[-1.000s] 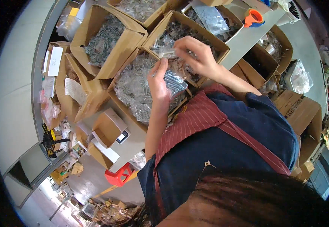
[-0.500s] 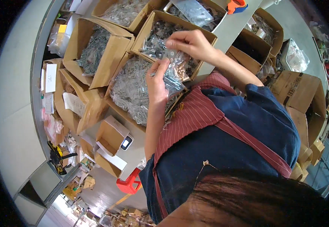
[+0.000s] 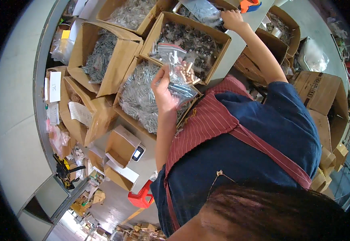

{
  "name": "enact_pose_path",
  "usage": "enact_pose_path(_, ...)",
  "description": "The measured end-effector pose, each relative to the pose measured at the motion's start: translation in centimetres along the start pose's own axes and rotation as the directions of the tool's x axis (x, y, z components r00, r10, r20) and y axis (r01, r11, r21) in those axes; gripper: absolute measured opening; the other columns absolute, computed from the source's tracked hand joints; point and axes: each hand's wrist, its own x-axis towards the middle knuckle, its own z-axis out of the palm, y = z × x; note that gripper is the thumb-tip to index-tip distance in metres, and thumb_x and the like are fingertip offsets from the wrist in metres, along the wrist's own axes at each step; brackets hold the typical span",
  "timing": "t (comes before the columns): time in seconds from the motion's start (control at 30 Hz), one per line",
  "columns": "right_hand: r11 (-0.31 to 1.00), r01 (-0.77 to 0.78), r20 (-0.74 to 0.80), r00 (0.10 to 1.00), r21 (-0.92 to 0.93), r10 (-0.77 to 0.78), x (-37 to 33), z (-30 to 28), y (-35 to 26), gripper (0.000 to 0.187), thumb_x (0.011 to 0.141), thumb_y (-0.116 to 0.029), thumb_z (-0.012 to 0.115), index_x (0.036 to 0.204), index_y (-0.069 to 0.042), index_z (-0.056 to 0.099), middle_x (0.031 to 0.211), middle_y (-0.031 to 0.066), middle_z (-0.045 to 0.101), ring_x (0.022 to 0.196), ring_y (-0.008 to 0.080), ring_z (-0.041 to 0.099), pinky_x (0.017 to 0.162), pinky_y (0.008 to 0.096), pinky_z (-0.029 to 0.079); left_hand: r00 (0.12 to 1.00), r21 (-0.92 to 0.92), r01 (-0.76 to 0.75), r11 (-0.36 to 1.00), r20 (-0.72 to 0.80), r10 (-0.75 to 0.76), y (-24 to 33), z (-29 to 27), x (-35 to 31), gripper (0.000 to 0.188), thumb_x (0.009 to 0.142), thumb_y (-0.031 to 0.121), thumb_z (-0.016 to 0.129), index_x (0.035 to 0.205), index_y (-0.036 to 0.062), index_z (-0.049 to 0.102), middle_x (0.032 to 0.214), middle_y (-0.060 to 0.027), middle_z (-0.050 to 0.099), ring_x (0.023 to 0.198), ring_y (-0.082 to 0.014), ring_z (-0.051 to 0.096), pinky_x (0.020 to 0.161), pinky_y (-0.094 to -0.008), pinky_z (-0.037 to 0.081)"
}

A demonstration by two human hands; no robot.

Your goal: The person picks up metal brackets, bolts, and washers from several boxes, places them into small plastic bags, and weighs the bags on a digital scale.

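Several open cardboard boxes (image 3: pixel 102 60) of small metal parts on the bench at left, with a small scale (image 3: pixel 137 152) and a red stool (image 3: pixel 142 197) lower down. Left hand (image 3: pixel 163 86) raised over the box of silvery parts (image 3: pixel 140 98), fingers closed in a pinch on a clear plastic bag (image 3: pixel 179 70) holding copper-coloured pieces, bag hanging upright just above the box rims. Right hand (image 3: pixel 232 18) stretched far forward to the upper edge, fingers curled onto the rim of the far box (image 3: pixel 191 38) beside a larger clear bag (image 3: pixel 199 10), orange-and-blue object (image 3: pixel 249 5) just beyond.
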Motion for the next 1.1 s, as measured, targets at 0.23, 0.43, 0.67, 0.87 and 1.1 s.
enact_pose_path(0.23,0.94,-0.117,-0.071,0.987,0.319,0.147,-0.3,-1.0,2.0,0.032,0.076,-0.01,0.059,0.108,-0.007,0.064,0.101,0.0168,0.069,0.098,0.0375,0.065,0.081,0.048,0.052,0.976,-0.352,0.189,0.917,0.171,-0.136,0.8,-0.1,-0.4,0.025,0.094,0.007,0.049,0.109,-0.0092,0.06,0.123,-0.0269,0.06,0.11,-0.0387,0.063,0.084,-0.0518,0.059)
enact_pose_path(0.43,0.781,-0.176,-0.218,0.903,0.6,0.371,-1.1,-5.0,4.0,0.023,0.08,-0.019,0.07,0.092,0.001,0.067,0.085,0.0203,0.069,0.082,0.0372,0.067,0.071,0.0445,0.053,0.97,-0.157,0.245,0.957,0.033,-0.243,0.1,-1.0,0.5,0.04,0.093,0.016,0.046,0.124,-0.0058,0.057,0.131,-0.0244,0.057,0.107,-0.0381,0.064,0.081,-0.0537,0.058)
enact_pose_path(0.67,0.569,-0.224,-0.12,0.856,0.792,0.504,-3.5,-6.3,2.9,0.023,0.087,-0.021,0.068,0.1,-0.002,0.065,0.086,0.0165,0.07,0.083,0.0292,0.069,0.07,0.0404,0.052,0.963,0.051,0.241,0.969,0.111,-0.245,0.0,0.9,0.7,0.061,0.084,0.001,0.036,0.145,-0.0016,0.041,0.129,-0.0229,0.058,0.102,-0.0348,0.068,0.085,-0.0422,0.059)
enact_pose_path(0.87,-0.071,0.058,-0.039,0.969,0.996,0.242,-6.1,-9.7,-1.7,0.017,0.094,-0.014,0.064,0.104,0.0,0.065,0.09,-0.0008,0.064,0.082,0.0078,0.059,0.078,0.0244,0.049,0.971,0.092,0.225,0.97,0.056,-0.231,-0.9,-0.4,0.6,0.053,0.087,0.004,0.033,0.138,-0.002,0.048,0.124,-0.0229,0.061,0.104,-0.0356,0.066,0.087,-0.0443,0.058)
enact_pose_path(1.1,-0.094,0.182,-0.194,0.97,0.979,-0.144,-11.1,-17.2,-11.4,0.012,0.092,-0.009,0.067,0.1,-0.001,0.064,0.09,0.0017,0.064,0.085,0.0091,0.06,0.078,0.0263,0.049,0.958,-0.04,0.249,0.968,-0.14,-0.252,-1.1,0.4,-0.1,0.032,0.09,0.011,0.047,0.111,-0.0078,0.062,0.105,-0.0147,0.066,0.092,-0.0252,0.066,0.087,-0.037,0.053)
